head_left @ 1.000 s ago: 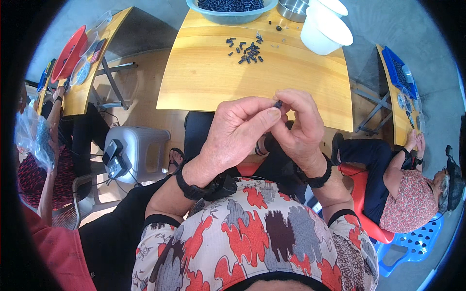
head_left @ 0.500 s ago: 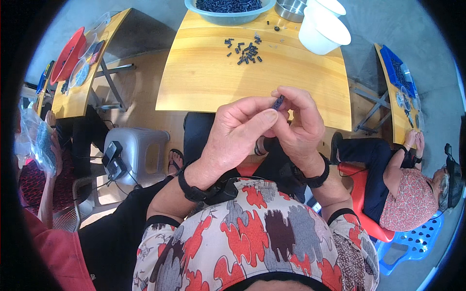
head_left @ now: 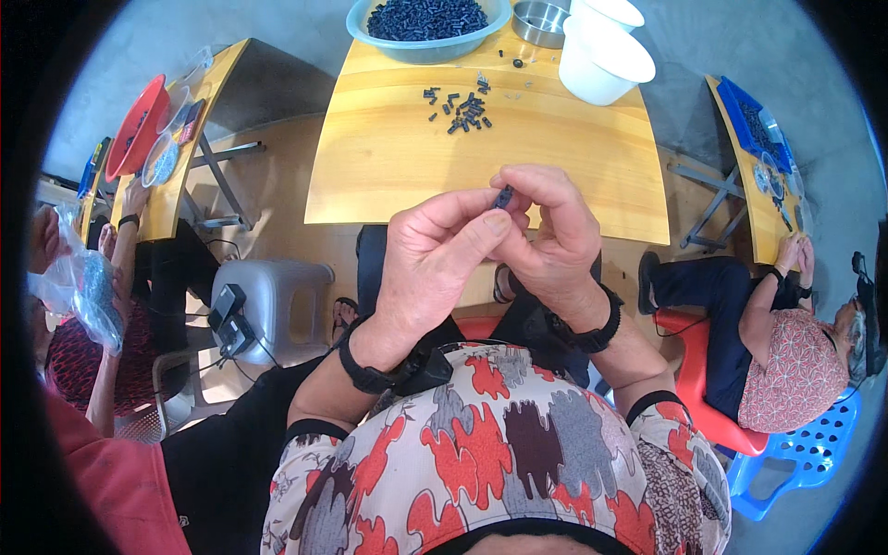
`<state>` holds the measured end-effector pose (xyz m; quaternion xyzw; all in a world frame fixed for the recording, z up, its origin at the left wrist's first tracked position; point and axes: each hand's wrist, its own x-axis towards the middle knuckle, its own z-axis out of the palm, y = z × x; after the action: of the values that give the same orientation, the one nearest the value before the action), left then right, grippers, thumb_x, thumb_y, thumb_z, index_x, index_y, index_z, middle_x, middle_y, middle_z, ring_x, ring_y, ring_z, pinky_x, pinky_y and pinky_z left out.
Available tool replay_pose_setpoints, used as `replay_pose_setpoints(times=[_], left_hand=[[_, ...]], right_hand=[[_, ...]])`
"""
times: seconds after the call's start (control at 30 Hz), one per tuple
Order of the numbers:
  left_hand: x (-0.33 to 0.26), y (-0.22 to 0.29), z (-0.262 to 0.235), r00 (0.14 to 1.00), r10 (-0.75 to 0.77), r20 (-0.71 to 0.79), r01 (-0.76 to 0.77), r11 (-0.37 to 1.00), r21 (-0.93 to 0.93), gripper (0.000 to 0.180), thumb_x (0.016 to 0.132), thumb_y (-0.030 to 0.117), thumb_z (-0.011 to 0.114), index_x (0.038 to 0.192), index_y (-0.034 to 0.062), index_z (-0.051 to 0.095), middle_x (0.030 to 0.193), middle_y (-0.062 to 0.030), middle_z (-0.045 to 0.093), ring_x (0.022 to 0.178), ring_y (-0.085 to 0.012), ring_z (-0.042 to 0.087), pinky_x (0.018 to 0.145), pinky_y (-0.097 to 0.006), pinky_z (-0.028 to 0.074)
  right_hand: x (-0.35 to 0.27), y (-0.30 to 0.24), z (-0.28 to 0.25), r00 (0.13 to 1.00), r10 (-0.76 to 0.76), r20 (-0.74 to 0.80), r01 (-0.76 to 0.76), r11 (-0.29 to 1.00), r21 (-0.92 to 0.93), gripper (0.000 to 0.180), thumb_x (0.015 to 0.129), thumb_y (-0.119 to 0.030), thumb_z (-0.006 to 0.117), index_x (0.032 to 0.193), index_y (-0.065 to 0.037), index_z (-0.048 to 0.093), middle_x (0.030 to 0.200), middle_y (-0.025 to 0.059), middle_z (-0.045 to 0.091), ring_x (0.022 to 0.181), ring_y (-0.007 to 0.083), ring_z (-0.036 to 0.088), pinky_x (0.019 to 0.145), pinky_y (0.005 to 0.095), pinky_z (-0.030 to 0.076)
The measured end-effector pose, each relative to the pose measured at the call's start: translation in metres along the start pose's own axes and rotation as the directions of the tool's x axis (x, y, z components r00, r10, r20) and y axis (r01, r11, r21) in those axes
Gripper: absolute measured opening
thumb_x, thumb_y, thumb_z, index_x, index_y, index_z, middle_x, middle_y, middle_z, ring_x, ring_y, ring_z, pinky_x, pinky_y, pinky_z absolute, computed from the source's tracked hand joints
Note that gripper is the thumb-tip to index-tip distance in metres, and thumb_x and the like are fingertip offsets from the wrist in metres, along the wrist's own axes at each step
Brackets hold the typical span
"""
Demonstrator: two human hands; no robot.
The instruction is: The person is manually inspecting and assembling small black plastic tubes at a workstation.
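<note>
Between my fingertips, just in front of the table's near edge, is a small dark plastic part (head_left: 502,197). My left hand (head_left: 442,248) pinches it with thumb and forefinger. From the other side my right hand (head_left: 552,222) closes its thumb and fingers on the same part, covering much of it. Beyond my hands a loose pile of similar dark parts (head_left: 468,113) lies on the wooden table (head_left: 388,176). At its far edge a pale blue basin (head_left: 430,49) holds a heap of such parts (head_left: 425,18).
White tubs (head_left: 603,69) and a round metal bowl (head_left: 539,23) stand at the table's far right. A grey stool (head_left: 268,305) carries a black device at left. Co-workers sit at side tables: one at right on a red chair (head_left: 694,370), others at left near a red basin (head_left: 139,125).
My hands have shifted slightly left in view, still pinching the dark part. The view has tilted a little. At left, a co-worker's bag has moved and a hand now shows at the table.
</note>
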<state>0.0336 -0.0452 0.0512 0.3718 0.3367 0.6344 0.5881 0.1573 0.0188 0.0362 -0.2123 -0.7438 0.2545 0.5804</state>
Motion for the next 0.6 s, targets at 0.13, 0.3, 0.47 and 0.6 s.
replay_pose_setpoints(times=[0.13,0.3,0.47,0.6], left_hand=[[-0.002,-0.0016,0.0071,0.998,0.03,-0.046,-0.027,0.997,0.078,0.02,0.089,0.005,0.053,0.105,-0.0053,0.06,0.092,-0.0119,0.065,0.081,-0.0128,0.061,0.07,-0.023,0.049],[-0.0014,-0.0009,0.0111,0.997,0.067,-0.037,-0.061,0.989,0.135,0.019,0.089,0.004,0.05,0.102,-0.0058,0.06,0.089,-0.0111,0.065,0.079,-0.0121,0.06,0.069,-0.023,0.048],[0.0023,-0.0026,0.0095,0.997,0.069,-0.024,-0.066,0.993,0.094,0.016,0.089,0.003,0.052,0.098,-0.0075,0.061,0.09,-0.0091,0.065,0.082,-0.0095,0.059,0.074,-0.023,0.049],[0.0058,-0.0049,0.0098,0.996,0.088,-0.034,-0.085,0.994,0.075,0.017,0.089,0.004,0.052,0.097,-0.0073,0.061,0.088,-0.0084,0.064,0.08,-0.009,0.059,0.072,-0.022,0.049]], right_hand=[[0.0008,0.0014,-0.0022,0.997,-0.081,0.02,0.08,0.997,0.016,0.035,0.068,0.0,0.072,0.099,-0.003,0.058,0.089,0.0088,0.061,0.066,0.0132,0.058,0.057,0.023,0.048],[0.0021,0.0031,-0.004,0.989,-0.151,0.008,0.151,0.987,-0.053,0.036,0.066,0.0,0.073,0.098,-0.004,0.056,0.088,0.0094,0.062,0.067,0.0161,0.059,0.057,0.0245,0.049],[0.0053,0.0056,-0.0052,0.977,-0.213,0.006,0.212,0.969,-0.124,0.037,0.064,0.001,0.074,0.096,-0.003,0.056,0.087,0.01,0.063,0.068,0.0195,0.06,0.058,0.026,0.048],[0.0068,0.0081,-0.005,0.98,-0.199,0.016,0.2,0.972,-0.127,0.038,0.061,0.001,0.074,0.095,-0.004,0.056,0.086,0.0104,0.063,0.069,0.0217,0.06,0.059,0.0278,0.048]])
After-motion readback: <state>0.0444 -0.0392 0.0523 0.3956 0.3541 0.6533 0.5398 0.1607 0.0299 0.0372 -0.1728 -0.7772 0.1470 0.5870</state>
